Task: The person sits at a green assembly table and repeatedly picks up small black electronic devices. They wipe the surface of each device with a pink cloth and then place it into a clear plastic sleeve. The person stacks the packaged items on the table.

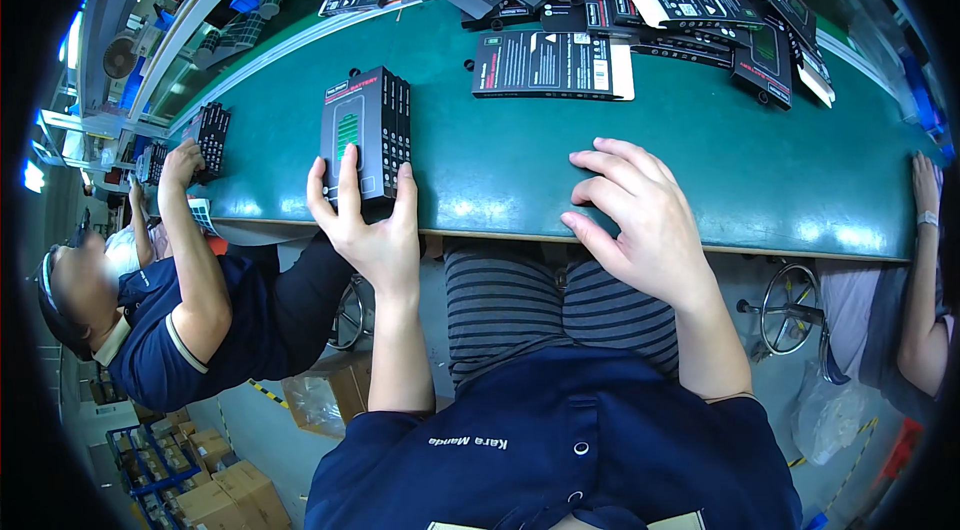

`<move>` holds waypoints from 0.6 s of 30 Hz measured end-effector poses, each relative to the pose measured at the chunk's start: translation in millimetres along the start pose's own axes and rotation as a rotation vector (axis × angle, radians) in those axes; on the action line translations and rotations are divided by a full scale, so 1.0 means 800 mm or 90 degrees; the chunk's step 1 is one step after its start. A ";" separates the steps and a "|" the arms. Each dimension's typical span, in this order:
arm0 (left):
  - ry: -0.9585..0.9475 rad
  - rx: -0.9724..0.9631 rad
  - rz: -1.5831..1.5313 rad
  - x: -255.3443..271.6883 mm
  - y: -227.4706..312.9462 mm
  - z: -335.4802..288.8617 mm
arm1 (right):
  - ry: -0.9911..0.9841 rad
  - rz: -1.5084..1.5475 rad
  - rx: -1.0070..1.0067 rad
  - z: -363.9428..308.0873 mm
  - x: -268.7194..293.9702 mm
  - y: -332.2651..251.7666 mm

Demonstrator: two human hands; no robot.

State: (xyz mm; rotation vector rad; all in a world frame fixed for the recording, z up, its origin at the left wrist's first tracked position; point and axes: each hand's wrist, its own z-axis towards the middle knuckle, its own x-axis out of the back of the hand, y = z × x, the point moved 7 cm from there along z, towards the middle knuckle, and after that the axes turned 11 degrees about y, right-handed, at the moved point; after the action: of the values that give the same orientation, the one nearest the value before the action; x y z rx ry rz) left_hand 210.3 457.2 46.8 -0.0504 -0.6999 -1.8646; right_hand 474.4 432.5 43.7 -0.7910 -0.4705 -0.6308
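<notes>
A row of several slim black battery boxes (pixel 357 110) stands upright, face to face, near the table's front edge, left of centre. My left hand (pixel 368 230) grips its near end, with the thumb on the right side and the fingers over the front and left side. Each box has red lettering and a green battery picture. My right hand (pixel 640 220) is over the front of the table with its fingers curved and apart, holding nothing. Ahead of it lies a flat black box (pixel 545 67) with a white flap open at its right end.
A large heap of black boxes (pixel 690 5), some with open white flaps, covers the far right of the green table (pixel 470 170). To the left, a co-worker (pixel 190 310) reaches to another row of boxes (pixel 210 135). Another person's arm (pixel 925 260) rests at the right edge.
</notes>
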 end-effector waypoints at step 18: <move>-0.059 -0.017 0.154 -0.019 -0.156 0.092 | 0.000 -0.005 -0.062 0.019 0.004 0.015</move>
State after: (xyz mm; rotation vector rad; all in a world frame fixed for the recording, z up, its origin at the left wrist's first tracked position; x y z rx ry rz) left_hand 86.8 535.4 47.3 -0.2313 -0.7001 -1.6477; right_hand 482.3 449.7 49.5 -0.8818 -0.4453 -0.6648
